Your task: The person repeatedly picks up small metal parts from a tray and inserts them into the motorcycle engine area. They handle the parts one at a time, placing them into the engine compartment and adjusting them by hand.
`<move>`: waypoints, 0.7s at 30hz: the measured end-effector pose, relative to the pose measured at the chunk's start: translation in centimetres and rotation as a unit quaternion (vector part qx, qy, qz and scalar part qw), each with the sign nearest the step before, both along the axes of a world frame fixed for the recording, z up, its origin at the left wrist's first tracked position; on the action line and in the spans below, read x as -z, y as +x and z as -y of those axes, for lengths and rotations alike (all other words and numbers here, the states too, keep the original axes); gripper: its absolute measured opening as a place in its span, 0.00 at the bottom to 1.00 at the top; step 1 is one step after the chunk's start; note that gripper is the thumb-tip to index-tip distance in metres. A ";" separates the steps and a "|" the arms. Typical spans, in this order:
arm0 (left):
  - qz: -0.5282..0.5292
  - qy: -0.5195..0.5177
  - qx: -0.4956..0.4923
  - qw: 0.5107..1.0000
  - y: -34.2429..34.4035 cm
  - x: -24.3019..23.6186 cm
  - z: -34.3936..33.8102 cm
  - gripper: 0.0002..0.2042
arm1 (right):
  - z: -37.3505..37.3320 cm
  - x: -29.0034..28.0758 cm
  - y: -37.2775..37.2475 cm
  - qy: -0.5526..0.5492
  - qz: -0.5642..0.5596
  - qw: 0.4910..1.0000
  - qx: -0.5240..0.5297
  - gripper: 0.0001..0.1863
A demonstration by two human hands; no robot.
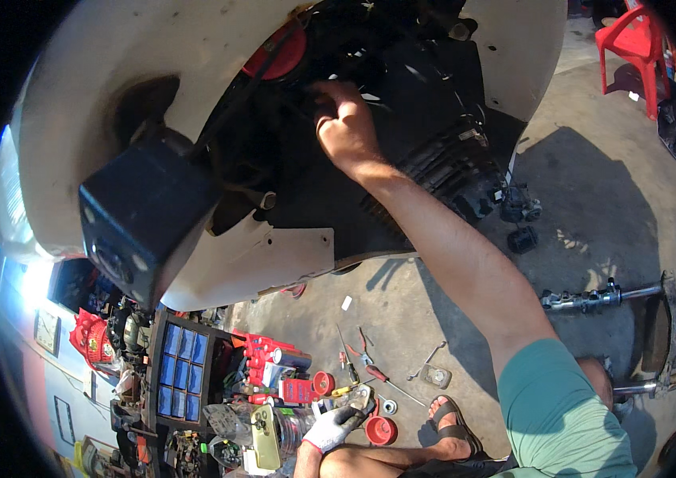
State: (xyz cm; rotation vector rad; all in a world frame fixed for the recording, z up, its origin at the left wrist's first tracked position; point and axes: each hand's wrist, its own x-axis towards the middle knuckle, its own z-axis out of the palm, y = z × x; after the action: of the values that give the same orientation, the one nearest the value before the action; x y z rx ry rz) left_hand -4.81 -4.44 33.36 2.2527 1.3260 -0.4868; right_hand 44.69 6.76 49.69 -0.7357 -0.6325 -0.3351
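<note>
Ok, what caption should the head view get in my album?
Bare right hand reaches between white panels, gloved left hand near a red bowl.

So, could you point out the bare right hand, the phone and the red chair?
Right hand (347, 134): head view, back of the hand.
Phone (266, 440): head view, its back.
Red chair (633, 45): head view, its seat.

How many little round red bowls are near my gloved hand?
2. The upper bowl sits beside a red box, above your gloved left hand in the picture; the lower bowl sits right of that hand. Others may be hidden.
</note>
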 end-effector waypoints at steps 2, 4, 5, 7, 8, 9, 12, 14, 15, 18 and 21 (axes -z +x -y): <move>0.007 -0.016 -0.024 1.000 -0.4 0.4 -0.2 0.19 | -0.5 0.1 1.0 0.029 -0.046 0.979 -0.198 0.20; 0.004 -0.021 -0.027 0.999 -0.4 0.4 -0.3 0.19 | -0.7 0.1 1.5 0.065 -0.078 0.942 -0.320 0.17; -0.003 -0.016 -0.019 1.000 -0.3 0.3 -0.3 0.19 | -0.1 0.0 1.4 0.079 -0.095 0.924 -0.361 0.16; -0.016 -0.005 -0.004 1.000 0.1 -0.2 -0.1 0.20 | 0.9 -0.6 0.9 0.095 -0.123 0.897 -0.413 0.14; -0.015 -0.006 -0.008 1.000 0.2 -0.3 0.0 0.20 | 1.2 -0.7 0.8 0.097 -0.135 0.891 -0.422 0.13; -0.013 -0.007 -0.013 1.000 0.3 -0.3 0.1 0.19 | 1.4 -0.9 0.7 0.098 -0.147 0.885 -0.432 0.13; -0.013 0.002 -0.013 1.000 1.0 -0.8 0.5 0.19 | 1.6 -1.1 1.1 0.079 -0.147 0.876 -0.452 0.13; -0.016 0.003 -0.013 1.000 1.3 -1.0 0.6 0.19 | 1.2 -1.1 0.9 0.078 -0.148 0.885 -0.435 0.13; -0.017 0.001 -0.015 1.000 1.4 -1.0 0.6 0.18 | 1.0 -1.1 0.9 0.076 -0.148 0.889 -0.426 0.13; -0.023 -0.007 -0.023 0.999 1.1 -0.9 0.4 0.21 | 0.8 -0.9 0.7 0.045 -0.127 0.905 -0.403 0.17; -0.029 -0.004 -0.008 1.000 1.0 -0.8 0.2 0.22 | 0.1 -1.4 -0.3 -0.054 -0.101 0.982 -0.153 0.21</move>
State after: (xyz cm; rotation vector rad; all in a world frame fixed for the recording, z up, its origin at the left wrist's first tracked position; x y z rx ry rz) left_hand -3.86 -4.62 34.21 2.2353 1.3681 -0.5555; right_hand 44.39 6.63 51.11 -0.7522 -0.5639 0.0572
